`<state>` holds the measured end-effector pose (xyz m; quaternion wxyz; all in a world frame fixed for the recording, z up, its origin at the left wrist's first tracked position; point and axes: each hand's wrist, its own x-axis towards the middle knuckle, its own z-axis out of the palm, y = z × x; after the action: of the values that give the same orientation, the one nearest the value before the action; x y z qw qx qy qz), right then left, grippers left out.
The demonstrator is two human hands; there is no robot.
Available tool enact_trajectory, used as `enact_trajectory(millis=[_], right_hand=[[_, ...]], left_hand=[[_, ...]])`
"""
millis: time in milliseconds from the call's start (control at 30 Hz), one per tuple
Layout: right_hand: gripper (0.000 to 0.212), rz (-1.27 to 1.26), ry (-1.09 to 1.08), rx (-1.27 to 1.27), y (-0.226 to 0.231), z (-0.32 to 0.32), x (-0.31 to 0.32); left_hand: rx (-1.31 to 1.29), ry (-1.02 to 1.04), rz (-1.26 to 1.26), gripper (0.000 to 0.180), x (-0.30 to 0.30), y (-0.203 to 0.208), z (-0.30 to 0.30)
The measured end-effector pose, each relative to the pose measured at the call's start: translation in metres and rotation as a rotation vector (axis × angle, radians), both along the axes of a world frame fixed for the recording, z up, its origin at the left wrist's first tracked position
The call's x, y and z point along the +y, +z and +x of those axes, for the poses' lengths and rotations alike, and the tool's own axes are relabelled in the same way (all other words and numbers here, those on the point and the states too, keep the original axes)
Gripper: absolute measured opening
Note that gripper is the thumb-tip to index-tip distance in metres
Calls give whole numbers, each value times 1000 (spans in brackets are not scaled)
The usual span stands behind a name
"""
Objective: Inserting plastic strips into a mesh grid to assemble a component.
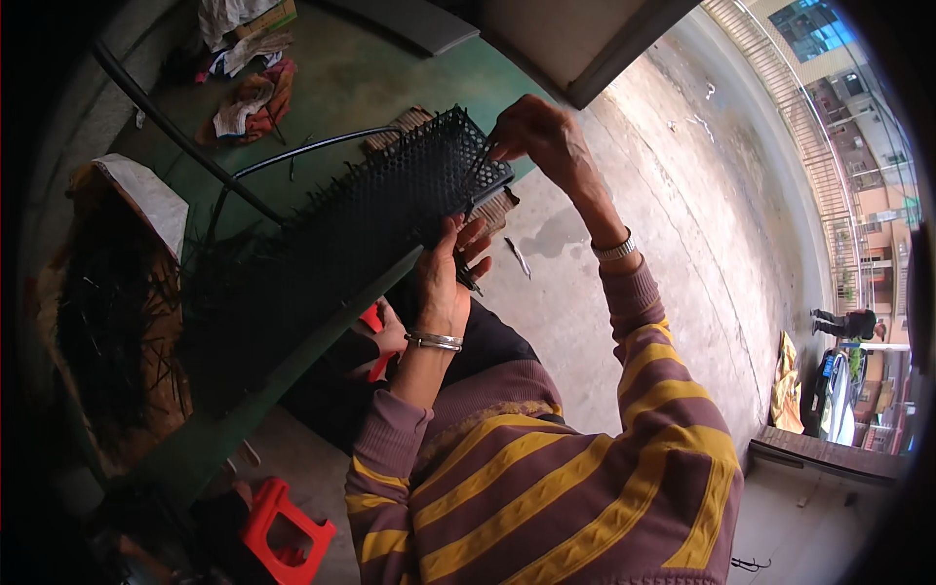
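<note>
A black perforated mesh piece (419, 161), bristling with thin black strips along its upper edge, lies across the dark bench in front of me. Raised at its right end, my right hand (541, 136) pinches a thin black strip that runs down to the mesh's edge. Just below that corner is my left hand (450, 278), palm turned up, thumb near the lower end of the strip. Its fingers curl loosely around several thin dark strips (470, 277) that poke out below them; part of this grip is in shadow.
Left of the bench stands an open carton (146, 210) with dark strands inside. Another person's hand (390, 330) rests by a red object below the bench. A red stool (285, 531) is at lower left. Cloths (255, 102) and a curved metal tube (312, 146) lie beyond.
</note>
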<state>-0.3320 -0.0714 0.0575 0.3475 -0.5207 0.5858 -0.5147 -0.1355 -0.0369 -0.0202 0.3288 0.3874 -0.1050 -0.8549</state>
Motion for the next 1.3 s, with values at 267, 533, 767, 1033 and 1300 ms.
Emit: enact_trajectory(millis=[267,533,767,1033,1300], right_hand=[[9,-253,-272,402,-32,3,-32],[9,-302,-218,420,-40,3,-42],[6,-219,-113,469,-51,-1,-44],[14,-205,-236,912,-62,3,-38],[32,-65,-369,778,-49,21,-9]], left_hand=[[113,103,-3,17,2,-18,-7],[69,47,63,17,6,3,2],[97,28,-38,19,10,-15,4],[38,36,-99,19,12,4,1],[0,83,-116,21,12,11,0]])
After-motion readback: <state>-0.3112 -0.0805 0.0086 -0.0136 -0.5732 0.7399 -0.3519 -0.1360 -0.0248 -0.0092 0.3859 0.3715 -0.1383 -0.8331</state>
